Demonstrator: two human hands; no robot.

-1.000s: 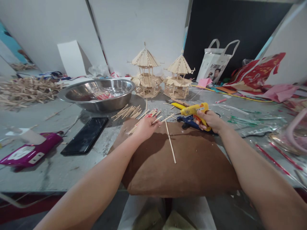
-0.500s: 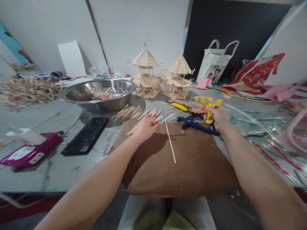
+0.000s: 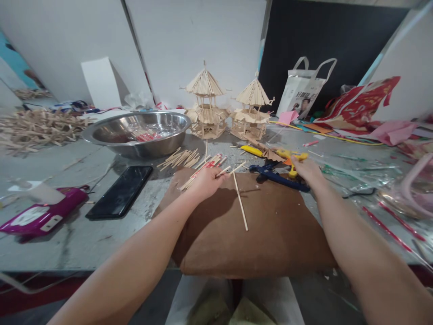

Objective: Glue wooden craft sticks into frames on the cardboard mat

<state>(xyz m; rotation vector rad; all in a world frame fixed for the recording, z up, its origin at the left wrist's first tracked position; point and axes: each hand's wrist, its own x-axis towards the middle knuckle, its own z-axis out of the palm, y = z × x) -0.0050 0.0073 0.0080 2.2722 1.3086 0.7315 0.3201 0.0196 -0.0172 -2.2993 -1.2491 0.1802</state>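
My left hand (image 3: 205, 180) rests on the brown mat (image 3: 250, 234), fingers pinched on a short wooden stick (image 3: 233, 169) that meets a longer stick (image 3: 240, 201) lying on the mat. My right hand (image 3: 306, 170) is closed round the handle of a yellow glue gun (image 3: 291, 156), which is low over the table just beyond the mat. Blue-handled cutters (image 3: 275, 176) lie beside that hand. A loose pile of short sticks (image 3: 184, 158) lies past my left hand.
Two stick pagoda models (image 3: 204, 106) (image 3: 252, 110) stand at the back. A steel bowl (image 3: 135, 133), black phone (image 3: 120, 192) and magenta pack (image 3: 43, 212) are left. A yellow knife (image 3: 252, 150), plastic wrappers, bags and a stick heap (image 3: 37, 126) crowd the table.
My right hand has carried the glue gun from the stick joint away to the right and down towards the table. My left hand has kept still on the short stick.
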